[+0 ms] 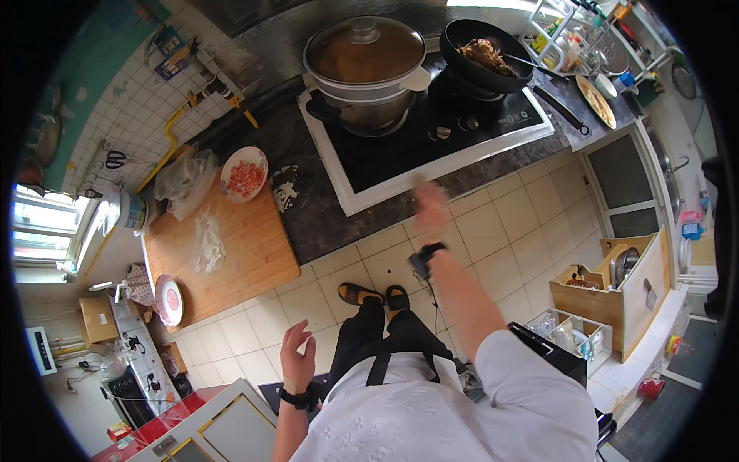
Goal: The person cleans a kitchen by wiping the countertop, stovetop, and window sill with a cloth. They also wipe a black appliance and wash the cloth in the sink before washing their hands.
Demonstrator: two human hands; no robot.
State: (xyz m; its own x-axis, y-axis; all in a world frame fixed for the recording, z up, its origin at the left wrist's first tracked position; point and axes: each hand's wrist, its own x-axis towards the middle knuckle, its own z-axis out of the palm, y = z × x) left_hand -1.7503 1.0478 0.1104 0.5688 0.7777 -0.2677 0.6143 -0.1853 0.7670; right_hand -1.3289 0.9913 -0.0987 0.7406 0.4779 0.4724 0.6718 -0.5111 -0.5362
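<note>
My right hand (429, 202), blurred, reaches forward over the front edge of the black gas hob (398, 156); its fingers cannot be made out clearly. My left hand (298, 353) hangs empty over the floor with fingers apart. On the hob stands a lidded steamer pot (369, 86) with clouded contents. A black wok (491, 84) beside it holds a brown cooked mixture (484, 56) and a ladle. Left of the hob, a plate of chopped pink-and-white food (247, 178) rests on a wooden board (248, 242), near a patch of flour (209, 242).
A patterned plate (169, 300) sits at the board's near left edge, plastic bags (187, 176) at its back. Right of the hob are a black-handled utensil (560, 110), an oval dish (596, 101) and a condiment rack (548, 37). An open wooden drawer (629, 294) juts out at right.
</note>
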